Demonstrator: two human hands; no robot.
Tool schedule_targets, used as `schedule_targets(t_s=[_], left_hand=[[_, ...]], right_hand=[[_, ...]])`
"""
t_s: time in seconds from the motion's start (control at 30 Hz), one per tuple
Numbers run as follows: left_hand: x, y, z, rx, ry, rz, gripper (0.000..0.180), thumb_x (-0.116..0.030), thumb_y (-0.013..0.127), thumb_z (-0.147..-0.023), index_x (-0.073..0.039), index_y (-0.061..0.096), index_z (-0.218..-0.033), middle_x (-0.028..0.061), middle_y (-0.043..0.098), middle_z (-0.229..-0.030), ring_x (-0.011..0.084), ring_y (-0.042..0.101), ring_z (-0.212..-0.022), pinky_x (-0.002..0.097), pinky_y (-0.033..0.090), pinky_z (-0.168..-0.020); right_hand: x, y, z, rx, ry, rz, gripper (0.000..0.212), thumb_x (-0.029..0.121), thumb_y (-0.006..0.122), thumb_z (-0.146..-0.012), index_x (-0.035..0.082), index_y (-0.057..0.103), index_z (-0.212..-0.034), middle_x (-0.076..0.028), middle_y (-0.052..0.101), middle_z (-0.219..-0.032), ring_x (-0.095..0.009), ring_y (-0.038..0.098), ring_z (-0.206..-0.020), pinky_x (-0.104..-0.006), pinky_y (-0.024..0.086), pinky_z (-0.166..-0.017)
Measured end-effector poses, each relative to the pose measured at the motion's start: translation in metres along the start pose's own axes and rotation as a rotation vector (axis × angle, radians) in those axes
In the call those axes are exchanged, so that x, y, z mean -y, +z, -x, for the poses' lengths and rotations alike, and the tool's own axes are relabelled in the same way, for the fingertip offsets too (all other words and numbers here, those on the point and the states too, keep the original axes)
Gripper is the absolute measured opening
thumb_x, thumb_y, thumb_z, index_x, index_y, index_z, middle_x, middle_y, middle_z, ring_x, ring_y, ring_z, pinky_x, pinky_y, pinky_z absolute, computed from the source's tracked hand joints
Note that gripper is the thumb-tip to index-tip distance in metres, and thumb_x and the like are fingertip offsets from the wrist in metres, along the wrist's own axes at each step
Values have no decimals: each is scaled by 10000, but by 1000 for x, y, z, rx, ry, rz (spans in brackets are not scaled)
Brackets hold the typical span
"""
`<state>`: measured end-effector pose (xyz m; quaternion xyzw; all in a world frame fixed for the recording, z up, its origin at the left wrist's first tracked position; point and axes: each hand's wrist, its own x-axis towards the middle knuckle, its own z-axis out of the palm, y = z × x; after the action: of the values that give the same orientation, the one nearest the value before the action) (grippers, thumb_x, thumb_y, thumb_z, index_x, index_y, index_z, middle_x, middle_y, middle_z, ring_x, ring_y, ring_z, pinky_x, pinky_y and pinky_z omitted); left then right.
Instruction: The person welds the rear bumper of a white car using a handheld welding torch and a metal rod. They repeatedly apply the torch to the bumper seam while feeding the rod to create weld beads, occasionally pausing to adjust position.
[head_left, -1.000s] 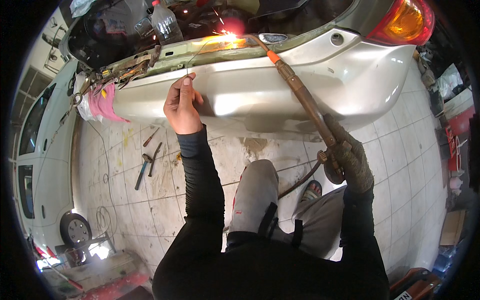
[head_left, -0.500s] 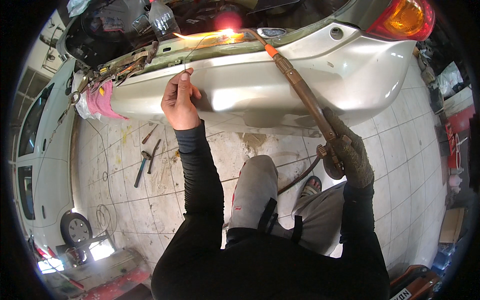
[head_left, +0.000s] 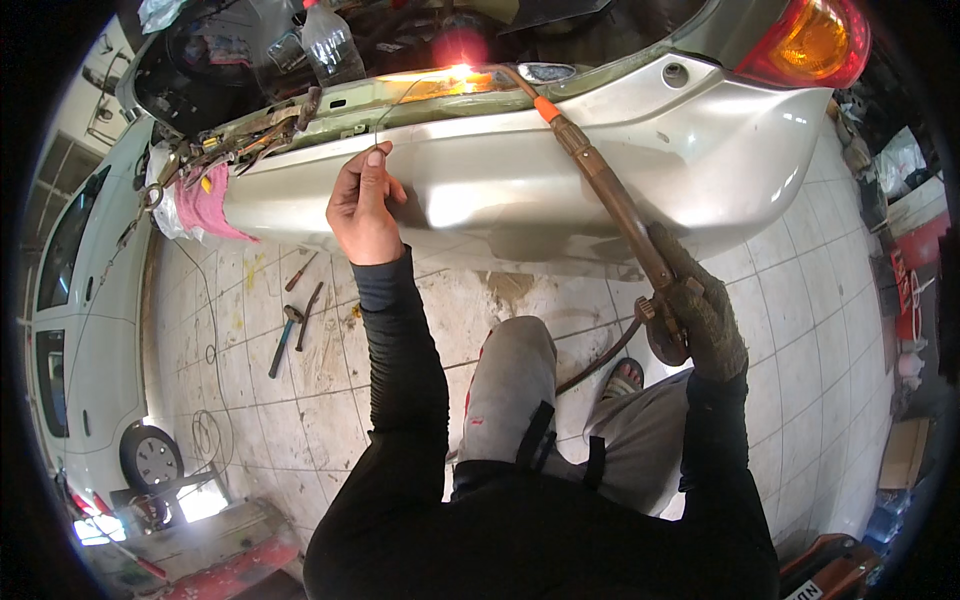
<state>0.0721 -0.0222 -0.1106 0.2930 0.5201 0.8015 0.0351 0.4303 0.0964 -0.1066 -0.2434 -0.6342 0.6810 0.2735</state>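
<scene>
My bare left hand [head_left: 366, 208] pinches a thin bent wire rod [head_left: 381, 115] between thumb and fingertips, just above the silver bumper [head_left: 540, 170]. The rod curves up and right toward a bright glow [head_left: 462, 72] on the car's rear body panel [head_left: 375, 112]. Wrapped in a dirty work glove, my right hand [head_left: 708, 320] grips the handle of a gas welding torch [head_left: 603, 185]. An orange band circles the torch near its bent tip, which reaches the glow. Glare hides exactly where rod and panel meet.
Several hand tools [head_left: 240, 145] lie on the panel's left end by a pink cloth [head_left: 203, 205]. A plastic bottle [head_left: 330, 45] stands behind the panel. On the tiled floor lies a hammer [head_left: 285, 340]. A hose [head_left: 600, 358] hangs from the torch past my legs.
The long flame streak running left along the panel has shrunk to a compact glow. The scene sits slightly lower in view; both hands keep their grips.
</scene>
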Motion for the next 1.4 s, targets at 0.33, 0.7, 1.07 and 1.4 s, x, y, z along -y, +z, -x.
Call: schedule_targets(t_s=[0.33, 0.7, 1.07, 1.4], left_hand=[[-2, 5, 1, -30, 5, -15, 247, -201, 702, -982, 38, 732, -1036, 44, 636, -801, 103, 472, -585, 249, 402, -551], [-3, 2, 1, -27, -23, -19, 232, -197, 694, -994, 31, 724, -1026, 134, 735, -1077, 102, 498, -599, 247, 433, -565], [2, 1, -1, -11, 7, 13, 218, -167, 673, -1004, 42, 715, -1050, 144, 734, -1074, 102, 511, -603, 252, 434, -566], [0, 0, 0, -4, -7, -4, 226, -162, 671, -1000, 55, 708, -1054, 130, 737, -1072, 99, 517, -603, 247, 438, -567]], right_hand=[[-12, -5, -5, 2, -86, 35, 786, 464, 687, -945, 18, 428, -1538, -23, 606, -716, -83, 540, -527, -249, 420, -478], [-1, -1, -1, 30, 18, -40, 798, 445, 693, -937, -4, 419, -1537, -37, 629, -803, -76, 556, -599, -248, 457, -555], [-19, -12, -10, -9, -239, 353, 868, 544, 674, -911, -10, 428, -1533, -158, 633, -1307, -140, 639, -845, -303, 542, -792], [-3, -3, -6, 2, -69, 111, 896, 589, 662, -905, -7, 432, -1533, -144, 683, -1169, -112, 626, -781, -288, 533, -716]])
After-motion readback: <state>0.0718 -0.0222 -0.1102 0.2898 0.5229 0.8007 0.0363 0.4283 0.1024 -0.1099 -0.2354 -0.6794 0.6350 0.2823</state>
